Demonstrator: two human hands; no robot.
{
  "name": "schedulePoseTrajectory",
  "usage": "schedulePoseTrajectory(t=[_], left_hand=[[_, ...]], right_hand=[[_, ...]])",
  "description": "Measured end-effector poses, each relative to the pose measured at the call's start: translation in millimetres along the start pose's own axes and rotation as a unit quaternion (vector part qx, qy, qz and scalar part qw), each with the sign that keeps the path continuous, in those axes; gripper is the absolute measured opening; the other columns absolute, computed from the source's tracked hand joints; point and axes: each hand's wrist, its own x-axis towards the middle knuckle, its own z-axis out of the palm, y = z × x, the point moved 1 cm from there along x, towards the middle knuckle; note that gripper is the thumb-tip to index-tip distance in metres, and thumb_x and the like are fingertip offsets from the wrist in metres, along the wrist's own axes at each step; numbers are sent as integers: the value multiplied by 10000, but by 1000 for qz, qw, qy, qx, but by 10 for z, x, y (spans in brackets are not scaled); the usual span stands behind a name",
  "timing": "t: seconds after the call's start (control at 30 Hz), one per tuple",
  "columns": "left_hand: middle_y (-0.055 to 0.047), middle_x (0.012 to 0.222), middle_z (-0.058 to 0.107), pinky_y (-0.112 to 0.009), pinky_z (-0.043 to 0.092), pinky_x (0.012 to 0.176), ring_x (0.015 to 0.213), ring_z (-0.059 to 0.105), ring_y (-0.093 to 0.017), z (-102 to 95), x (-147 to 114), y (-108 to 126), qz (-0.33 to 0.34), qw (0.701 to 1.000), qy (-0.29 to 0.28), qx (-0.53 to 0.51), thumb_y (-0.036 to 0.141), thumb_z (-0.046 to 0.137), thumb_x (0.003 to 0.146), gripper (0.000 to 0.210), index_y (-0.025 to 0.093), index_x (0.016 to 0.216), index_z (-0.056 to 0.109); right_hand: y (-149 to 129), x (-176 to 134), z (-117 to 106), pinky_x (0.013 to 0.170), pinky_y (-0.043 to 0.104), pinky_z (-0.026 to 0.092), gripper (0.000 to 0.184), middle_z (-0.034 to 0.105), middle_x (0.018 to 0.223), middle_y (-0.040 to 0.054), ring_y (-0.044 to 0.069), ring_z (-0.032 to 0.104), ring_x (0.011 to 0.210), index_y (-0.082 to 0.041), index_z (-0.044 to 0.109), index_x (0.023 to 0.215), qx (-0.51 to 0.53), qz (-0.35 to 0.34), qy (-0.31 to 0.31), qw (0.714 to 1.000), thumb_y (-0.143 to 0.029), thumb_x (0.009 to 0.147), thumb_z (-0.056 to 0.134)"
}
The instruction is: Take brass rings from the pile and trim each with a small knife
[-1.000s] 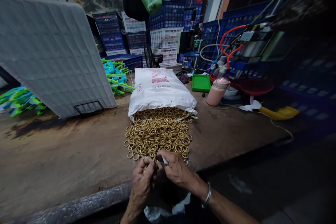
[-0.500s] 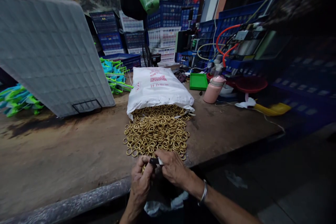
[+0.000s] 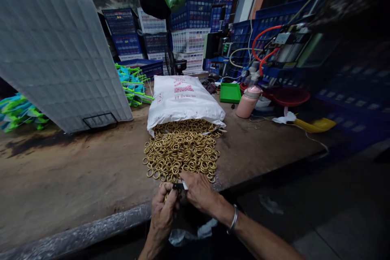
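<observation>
A heap of brass-coloured rings (image 3: 183, 152) spills from the mouth of a white printed sack (image 3: 185, 101) onto the table. At the heap's near edge, my left hand (image 3: 163, 207) is closed, with one or more of the rings showing between its fingers. My right hand (image 3: 202, 195), just to its right, is closed on a small flat tool (image 3: 179, 186), black at one end and white at the other. The black end reaches the left thumb and fingers. What the right fingertips do behind the tool is hidden.
A quilted grey panel (image 3: 61, 61) stands at the left, with green and blue plastic pieces (image 3: 134, 85) behind it. To the right are a green tray (image 3: 230, 93), a pink bottle (image 3: 248, 101) and a yellow scoop (image 3: 317, 126). Stacked crates (image 3: 190, 40) line the back.
The view has shifted slightly. Both hands stay together at the heap's near edge with the same holds, and the heap looks much the same.
</observation>
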Motion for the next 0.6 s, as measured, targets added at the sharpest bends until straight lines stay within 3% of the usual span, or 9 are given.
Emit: schedulePoseTrajectory(t=[0.07, 0.13, 0.2, 0.27, 0.4, 0.6], left_hand=[[63, 473, 414, -171, 253, 410, 412, 336, -50, 46, -153, 10, -31, 999, -36, -12, 434, 551, 722, 299, 179, 600, 452], [60, 454, 431, -176, 242, 378, 365, 323, -42, 86, -298, -62, -69, 991, -113, -34, 460, 580, 680, 330, 183, 575, 437], [44, 475, 493, -175, 200, 329, 311, 316, -34, 95, -387, -224, -141, 973, -173, -54, 474, 595, 654, 323, 187, 619, 452], [18, 513, 542, -167, 184, 302, 311, 339, -39, 68, -399, -435, -225, 952, -190, -84, 466, 602, 644, 316, 186, 640, 454], [0, 542, 553, -149, 183, 290, 342, 384, -43, -17, -267, -815, -314, 939, -101, -99, 411, 647, 608, 297, 156, 609, 494], [-43, 521, 575, -201, 361, 382, 435, 514, -108, 101, -19, -1073, -341, 936, 17, -86, 296, 633, 663, 216, 86, 624, 600]], right_hand=[[65, 16, -29, 546, 255, 218, 207, 576, 708, 18, 135, 484, 611, -188, 494, 804, -16, 29, 12, 999, -54, 687, 388], [143, 26, -75, 545, 258, 218, 223, 566, 679, 21, 136, 471, 593, -181, 500, 790, -24, 56, 29, 998, -42, 666, 378], [209, 24, -106, 546, 251, 227, 240, 550, 662, 16, 134, 461, 593, -179, 499, 790, -8, 62, 44, 997, -33, 647, 373], [245, 8, -93, 562, 238, 246, 263, 543, 677, 12, 132, 466, 625, -180, 497, 805, 21, 49, 55, 997, -23, 634, 372], [238, -60, 59, 640, 232, 291, 229, 551, 791, 22, 142, 485, 735, -181, 485, 867, 42, 22, 59, 997, -61, 687, 411], [158, -117, 270, 689, 280, 307, 254, 531, 971, 55, 181, 491, 817, -213, 456, 1038, -24, 53, 54, 997, -204, 784, 466]])
